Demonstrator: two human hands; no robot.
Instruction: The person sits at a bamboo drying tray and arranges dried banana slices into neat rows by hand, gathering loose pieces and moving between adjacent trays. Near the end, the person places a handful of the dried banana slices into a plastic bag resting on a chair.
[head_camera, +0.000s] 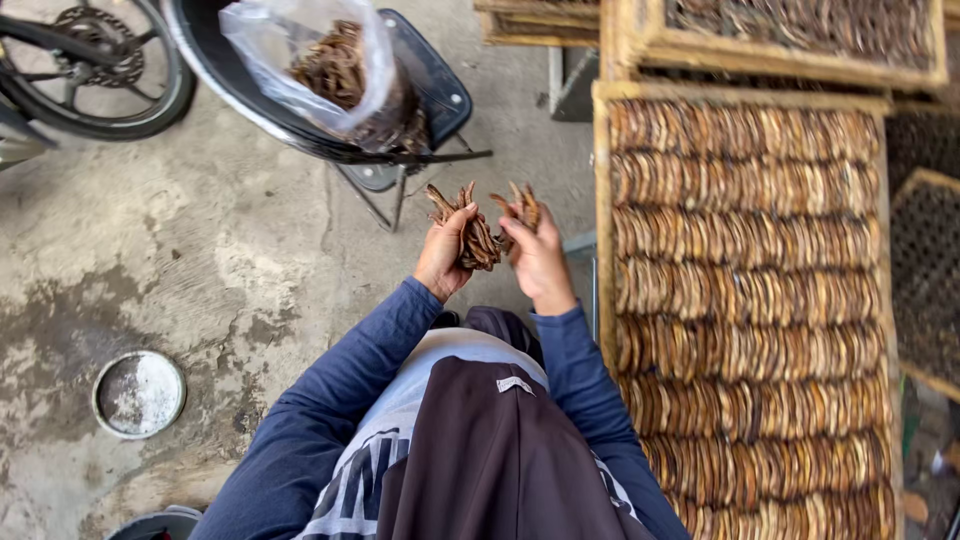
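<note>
Seen from my head camera, both hands are raised in front of my chest over a concrete floor (200, 250). My left hand (443, 255) is curled closed around a bundle of dried brown strips (478, 240), whose ends fan out above the fingers. My right hand (537, 260) is cupped against the same bundle from the other side, fingers bent around a few strips at the top; the two hands sit just beside each other with the bundle between them. Blue sleeves (330, 390) run down toward a dark cloth (500, 460) over my lap.

To my right, a wooden-framed tray (603, 200) holds overlapping rows of the same brown pieces, laid edge to edge. More trays (780, 60) lie beyond it, and a mesh rack (925, 270) is at the far right.

Ahead of the hands, a clear plastic bag (300, 60) partly filled with dried strips rests in a dark basin (215, 60) atop a folding stool (430, 80). A bicycle wheel (100, 65) shows at the upper left. A round metal lid (138, 394) lies on the floor to my left, well apart from the hands.
</note>
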